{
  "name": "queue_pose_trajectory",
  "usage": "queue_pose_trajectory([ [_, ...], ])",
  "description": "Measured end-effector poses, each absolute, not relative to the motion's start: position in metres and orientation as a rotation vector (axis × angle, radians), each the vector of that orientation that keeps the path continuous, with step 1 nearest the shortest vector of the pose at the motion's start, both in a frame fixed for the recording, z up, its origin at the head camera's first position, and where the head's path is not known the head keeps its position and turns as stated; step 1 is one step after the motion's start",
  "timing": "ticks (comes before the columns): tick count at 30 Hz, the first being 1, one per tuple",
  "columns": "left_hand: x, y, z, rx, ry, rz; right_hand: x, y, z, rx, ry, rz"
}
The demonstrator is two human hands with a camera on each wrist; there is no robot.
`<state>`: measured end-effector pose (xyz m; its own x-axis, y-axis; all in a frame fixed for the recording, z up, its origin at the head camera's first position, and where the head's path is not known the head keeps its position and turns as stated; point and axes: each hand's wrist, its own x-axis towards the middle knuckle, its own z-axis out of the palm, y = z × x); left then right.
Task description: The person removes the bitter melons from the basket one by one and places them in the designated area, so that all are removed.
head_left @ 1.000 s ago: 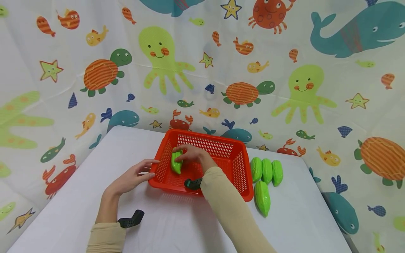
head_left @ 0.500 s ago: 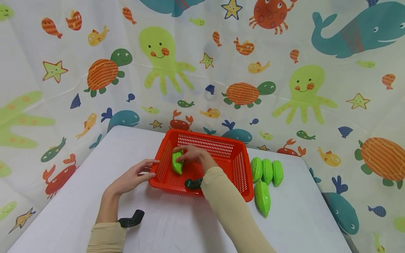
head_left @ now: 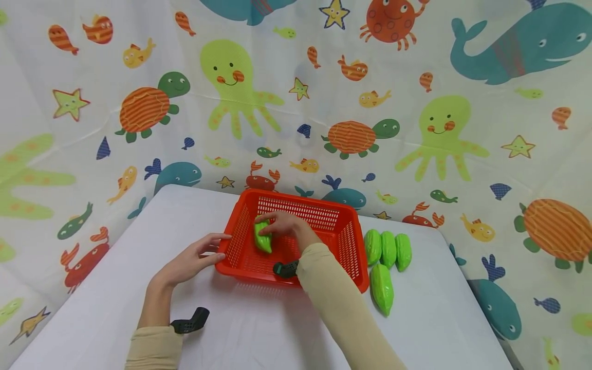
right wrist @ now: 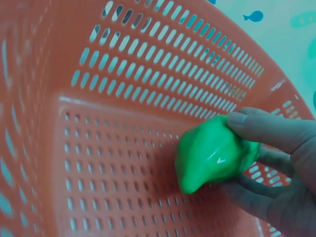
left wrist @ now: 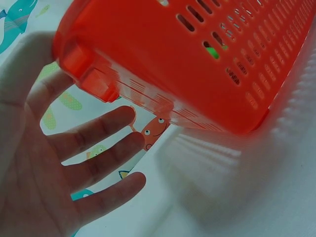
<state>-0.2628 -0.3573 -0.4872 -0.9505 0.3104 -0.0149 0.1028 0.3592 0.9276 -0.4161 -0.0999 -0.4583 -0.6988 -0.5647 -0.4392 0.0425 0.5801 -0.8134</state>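
A red plastic basket (head_left: 291, 281) with slotted walls stands on the white table. Inside it, toward the left end, lies a bright green, ridged star fruit (head_left: 262, 240) with a pointed tip. My right hand (head_left: 283, 225) reaches into the basket and holds this star fruit between thumb and fingers; in the right wrist view, the thumb (right wrist: 264, 128) lies on top of the star fruit (right wrist: 210, 157). My left hand (head_left: 196, 259) touches the basket's left rim, its fingers extended and spread in the left wrist view. Its thumb tip is hidden behind the rim.
To the right of the basket, several more green star fruits (head_left: 388, 249) lie on the table, three side by side and one (head_left: 382, 289) in front. A white cloth (head_left: 277, 113) printed with sea animals hangs behind. A black device (head_left: 190, 321) is on my left wrist.
The star fruit and my right hand have shifted slightly to the right inside the basket. My left hand stays at the left rim. The view has swung slightly.
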Motion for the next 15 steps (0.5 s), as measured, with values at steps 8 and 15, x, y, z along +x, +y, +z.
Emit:
queue_pose_trajectory([
  [8,-0.259,-0.357,-0.487,0.378,2.442,1.642,-0.414,-0.091,-0.447,-0.504,2.141,-1.078],
  [15,-0.256,-0.354,-0.487,0.366,2.443,1.634,-0.409,-0.084,-0.431,-0.554,2.133,-1.114],
])
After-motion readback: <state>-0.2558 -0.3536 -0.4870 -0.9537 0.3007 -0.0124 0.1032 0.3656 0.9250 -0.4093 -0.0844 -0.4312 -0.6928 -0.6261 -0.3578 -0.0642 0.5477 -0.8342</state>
